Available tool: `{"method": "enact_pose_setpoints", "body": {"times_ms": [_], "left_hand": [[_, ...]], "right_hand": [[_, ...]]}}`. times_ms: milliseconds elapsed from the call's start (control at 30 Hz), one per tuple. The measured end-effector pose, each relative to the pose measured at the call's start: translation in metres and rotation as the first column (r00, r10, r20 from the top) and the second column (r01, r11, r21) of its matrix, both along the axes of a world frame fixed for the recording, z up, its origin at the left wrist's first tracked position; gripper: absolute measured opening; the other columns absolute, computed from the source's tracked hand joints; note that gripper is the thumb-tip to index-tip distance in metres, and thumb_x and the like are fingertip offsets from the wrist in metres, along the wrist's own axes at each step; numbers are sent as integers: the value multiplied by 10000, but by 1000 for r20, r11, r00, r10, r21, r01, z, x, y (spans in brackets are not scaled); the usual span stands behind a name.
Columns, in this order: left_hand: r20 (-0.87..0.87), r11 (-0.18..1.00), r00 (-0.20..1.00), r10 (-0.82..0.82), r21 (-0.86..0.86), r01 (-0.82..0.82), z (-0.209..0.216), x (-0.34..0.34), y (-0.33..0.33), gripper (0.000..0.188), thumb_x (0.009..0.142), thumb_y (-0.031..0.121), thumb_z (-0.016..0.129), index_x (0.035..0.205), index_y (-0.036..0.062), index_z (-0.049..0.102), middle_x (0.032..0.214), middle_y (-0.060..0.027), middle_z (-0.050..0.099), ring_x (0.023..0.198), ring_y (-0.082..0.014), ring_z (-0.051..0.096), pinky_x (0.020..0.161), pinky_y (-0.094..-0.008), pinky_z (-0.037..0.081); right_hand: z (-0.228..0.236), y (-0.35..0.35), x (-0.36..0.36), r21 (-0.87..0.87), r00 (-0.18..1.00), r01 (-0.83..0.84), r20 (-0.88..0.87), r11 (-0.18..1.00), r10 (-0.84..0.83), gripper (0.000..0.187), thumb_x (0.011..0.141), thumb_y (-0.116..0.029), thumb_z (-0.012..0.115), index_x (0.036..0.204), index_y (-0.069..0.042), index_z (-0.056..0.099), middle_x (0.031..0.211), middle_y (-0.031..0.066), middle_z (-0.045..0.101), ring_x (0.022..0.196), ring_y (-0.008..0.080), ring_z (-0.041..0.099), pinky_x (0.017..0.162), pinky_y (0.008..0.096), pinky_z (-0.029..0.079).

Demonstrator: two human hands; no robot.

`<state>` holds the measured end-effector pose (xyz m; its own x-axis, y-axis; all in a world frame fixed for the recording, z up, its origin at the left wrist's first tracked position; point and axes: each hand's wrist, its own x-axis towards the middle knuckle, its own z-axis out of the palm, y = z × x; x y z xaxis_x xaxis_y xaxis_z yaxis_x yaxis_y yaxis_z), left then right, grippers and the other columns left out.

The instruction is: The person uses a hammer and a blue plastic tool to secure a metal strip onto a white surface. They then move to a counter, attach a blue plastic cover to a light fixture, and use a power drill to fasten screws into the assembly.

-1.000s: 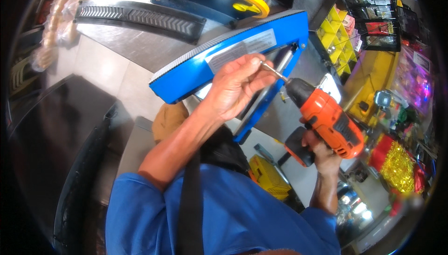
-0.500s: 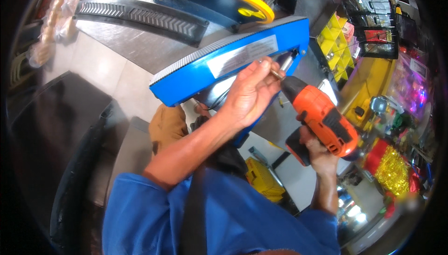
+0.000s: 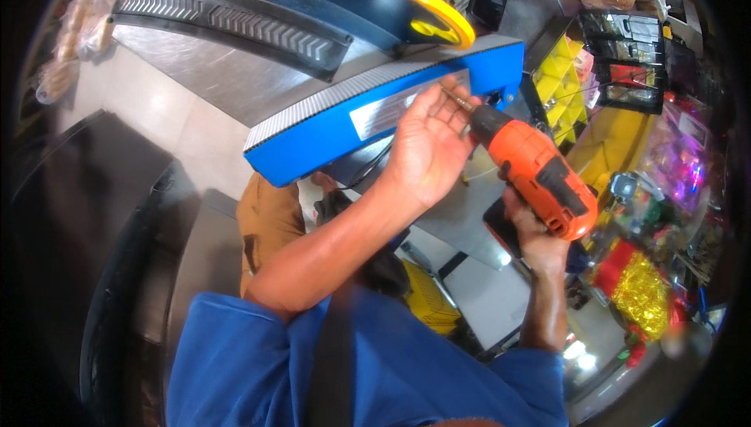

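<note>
My right hand [image 3: 536, 231] is wrapped round the handle of an orange and black cordless drill [image 3: 544, 173], which points up and to the left. A thin metal bit [image 3: 458, 98] sticks out of its dark chuck. My left hand [image 3: 430, 145] is palm up, its fingers curled round the bit close to its tip. Just beyond the hands a blue housing [image 3: 297, 149] with a ribbed grey upper edge and a pale label stands tilted on the metal table. The left fingers are in front of part of the label and the housing's lower right side.
A long black strip with chevron slots [image 3: 235, 28] lies at the far left of the table [image 3: 188, 75]. Behind the housing is a dark blue machine part with a yellow wheel [image 3: 446, 20]. At right stand a yellow compartment tray [image 3: 559, 87] and crowded goods. A yellow box [image 3: 430, 302] is low down.
The drill and my left hand have shifted slightly up, away from the metal rod at the housing's right end. The left palm has turned more upward, fingers still at the bit.
</note>
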<state>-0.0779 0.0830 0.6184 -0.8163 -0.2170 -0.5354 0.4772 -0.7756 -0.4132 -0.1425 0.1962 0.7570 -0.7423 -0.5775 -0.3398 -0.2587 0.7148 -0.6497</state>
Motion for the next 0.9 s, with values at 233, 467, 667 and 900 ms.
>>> {"method": "enact_pose_setpoints", "body": {"times_ms": [233,467,667,900], "left_hand": [[-73,991,995,64,124,-55,-1,-6,1,162,983,255,610,1085,134,645,1014,-15,660,1046,-208,629,1025,-454,484],[-49,983,996,71,173,-62,6,-10,-2,153,1000,267,583,1103,158,611,991,-4,657,1034,-207,634,1014,-458,495],[-67,987,996,61,153,-51,5,-8,-4,161,1013,273,565,1121,159,602,988,2,665,1037,-199,637,1006,-448,503],[-76,986,996,50,160,-37,3,-7,-4,154,1011,271,564,1096,155,618,988,3,675,1030,-190,643,1004,-430,509]], "right_hand": [[-4,0,-15,75,997,-63,-31,995,66,271,866,44,678,1125,-37,684,848,-4,647,712,98,592,649,273,511],[2,-9,-19,182,973,-194,-89,964,213,307,860,43,676,1160,-21,668,896,17,671,764,121,620,707,292,537],[12,-19,-17,237,996,-45,83,970,26,563,809,27,721,1353,-45,592,1419,145,555,1316,294,537,1114,434,408],[12,-16,-17,201,999,-52,-4,978,54,429,830,26,700,1249,-22,624,1121,66,646,1001,186,605,896,348,502]]}}
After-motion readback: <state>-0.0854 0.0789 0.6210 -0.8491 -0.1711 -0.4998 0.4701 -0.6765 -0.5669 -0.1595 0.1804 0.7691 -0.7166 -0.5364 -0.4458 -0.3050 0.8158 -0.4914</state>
